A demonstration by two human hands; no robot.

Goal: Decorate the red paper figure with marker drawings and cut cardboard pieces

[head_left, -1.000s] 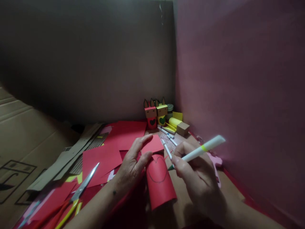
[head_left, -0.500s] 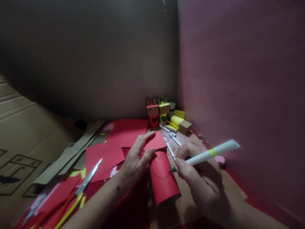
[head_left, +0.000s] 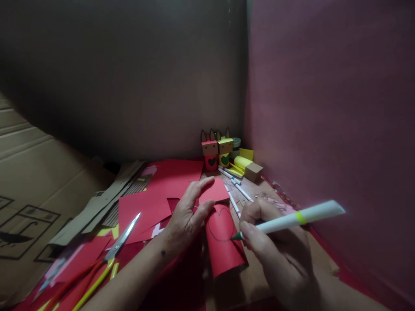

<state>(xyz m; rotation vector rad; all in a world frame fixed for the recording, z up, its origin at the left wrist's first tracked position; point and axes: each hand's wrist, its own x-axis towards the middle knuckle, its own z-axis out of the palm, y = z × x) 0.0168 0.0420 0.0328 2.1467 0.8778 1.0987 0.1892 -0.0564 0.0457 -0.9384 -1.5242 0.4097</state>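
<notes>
A red paper tube (head_left: 223,248) lies on the table with a heart outline drawn on its upper part. My left hand (head_left: 186,216) steadies the tube from the left, fingers curved against its side. My right hand (head_left: 275,248) is closed on a white marker (head_left: 292,220) with a yellow-green band; its green tip touches the heart's lower right edge. A small red paper piece (head_left: 214,192) lies just beyond the tube, by my left fingertips.
Red paper sheets (head_left: 162,190) and cardboard strips (head_left: 97,207) cover the left. Scissors (head_left: 106,255) with yellow handles lie at lower left. Two paper box figures (head_left: 217,153), a yellow roll, a brown block (head_left: 253,172) and loose markers (head_left: 236,183) sit in the far corner. A pink wall stands on the right.
The marker tip has moved down the right side of the heart outline to its lower right edge. My left hand has stayed on the tube. The view has shifted slightly.
</notes>
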